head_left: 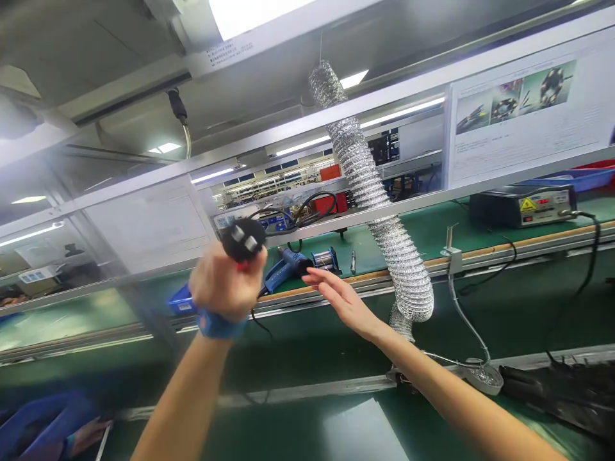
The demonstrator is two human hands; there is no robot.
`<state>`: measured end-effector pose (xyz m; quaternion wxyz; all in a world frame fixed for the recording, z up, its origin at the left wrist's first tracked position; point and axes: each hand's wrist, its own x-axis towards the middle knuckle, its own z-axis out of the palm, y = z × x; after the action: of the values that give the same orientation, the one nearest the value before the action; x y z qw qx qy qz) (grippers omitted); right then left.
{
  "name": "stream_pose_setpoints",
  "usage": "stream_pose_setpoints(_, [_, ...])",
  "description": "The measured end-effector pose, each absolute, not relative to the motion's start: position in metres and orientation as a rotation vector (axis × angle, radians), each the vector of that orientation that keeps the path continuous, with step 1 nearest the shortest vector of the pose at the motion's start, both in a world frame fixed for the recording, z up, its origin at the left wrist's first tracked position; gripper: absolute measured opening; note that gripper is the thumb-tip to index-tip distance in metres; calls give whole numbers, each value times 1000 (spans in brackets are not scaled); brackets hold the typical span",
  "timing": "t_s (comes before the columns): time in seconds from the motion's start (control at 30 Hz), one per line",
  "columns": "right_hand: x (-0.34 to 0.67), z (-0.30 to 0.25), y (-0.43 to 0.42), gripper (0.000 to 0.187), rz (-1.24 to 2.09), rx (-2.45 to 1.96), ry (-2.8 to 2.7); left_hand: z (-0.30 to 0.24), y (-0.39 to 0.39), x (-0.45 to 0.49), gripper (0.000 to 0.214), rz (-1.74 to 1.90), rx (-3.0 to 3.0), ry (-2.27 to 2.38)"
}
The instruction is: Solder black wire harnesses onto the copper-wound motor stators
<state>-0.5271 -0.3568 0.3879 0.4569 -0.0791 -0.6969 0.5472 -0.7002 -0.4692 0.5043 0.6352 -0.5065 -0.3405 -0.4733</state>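
Note:
My left hand [225, 285] is shut around a black power plug [243, 239], whose flat metal pins face the camera. A blue wrist strap [218, 324] circles my left wrist. My right hand [341, 304] is open with its fingers extended, and it holds nothing. Its fingertips are right by the black nozzle of a blue hot-air gun [283, 270] lying on the bench, though I cannot tell if they touch it. A thin black cable [259, 320] hangs below my left hand.
A silver flexible duct [379, 192] hangs in front of the green workbench [365, 246]. A solder spool [325, 260] and a bench control unit [523, 208] stand on the bench. A co-worker's hand [91, 435] shows at lower left beside a blue bin [43, 422].

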Motion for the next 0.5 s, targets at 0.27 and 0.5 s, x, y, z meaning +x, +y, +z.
stream_pose_setpoints(0.27, [-557, 468, -346, 27, 1995, -222, -1285, 397, -460, -647, 8, -650, -1762, -439])
stream_pose_setpoints(0.5, [-534, 444, -308, 53, 827, -486, -1654, 347, -454, -676, 17, -448, -2047, -608])
